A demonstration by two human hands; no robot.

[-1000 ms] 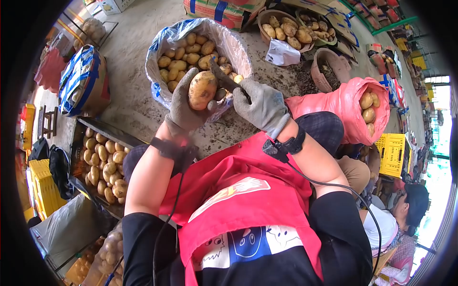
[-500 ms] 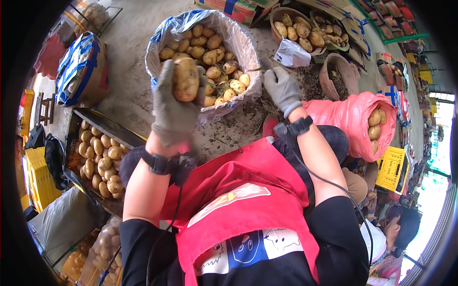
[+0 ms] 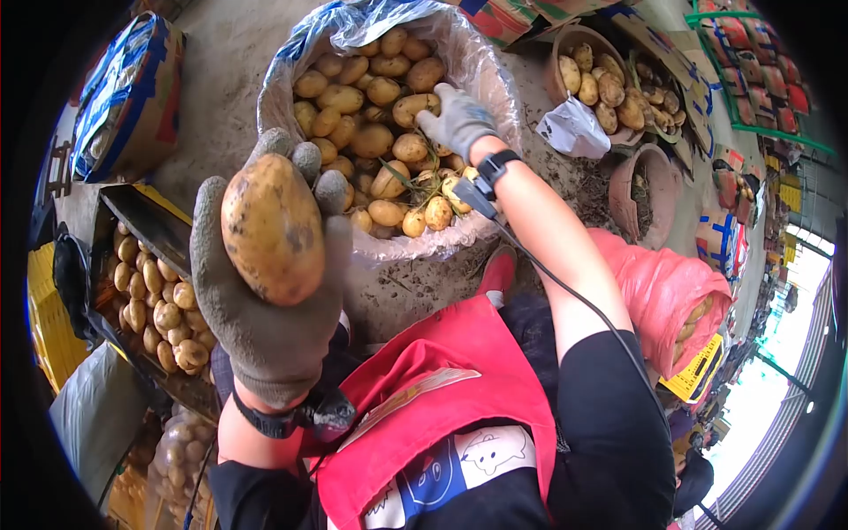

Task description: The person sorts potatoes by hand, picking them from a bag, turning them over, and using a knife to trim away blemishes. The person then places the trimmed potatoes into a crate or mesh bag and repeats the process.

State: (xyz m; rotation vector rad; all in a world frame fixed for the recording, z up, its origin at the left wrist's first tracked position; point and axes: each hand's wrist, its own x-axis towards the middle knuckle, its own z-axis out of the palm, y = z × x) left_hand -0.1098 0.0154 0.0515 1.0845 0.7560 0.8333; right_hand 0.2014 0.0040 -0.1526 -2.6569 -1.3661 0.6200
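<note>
One potato (image 3: pixel 271 228), clamped in the left hand (image 3: pixel 265 327), may slip while the right hand (image 3: pixel 455 119), grip unclear, probes the sack (image 3: pixel 402 252).

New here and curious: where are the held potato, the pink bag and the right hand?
potato (image 3: pixel 272 228), head view, middle of its skin.
pink bag (image 3: pixel 655 291), head view, its side.
right hand (image 3: pixel 455 119), head view, glove's back.

Concrete floor (image 3: pixel 221 115) (gritty) under potato sack (image 3: pixel 481 75), clay bowl (image 3: pixel 620 181), pink bag (image 3: pixel 662 291).
</note>
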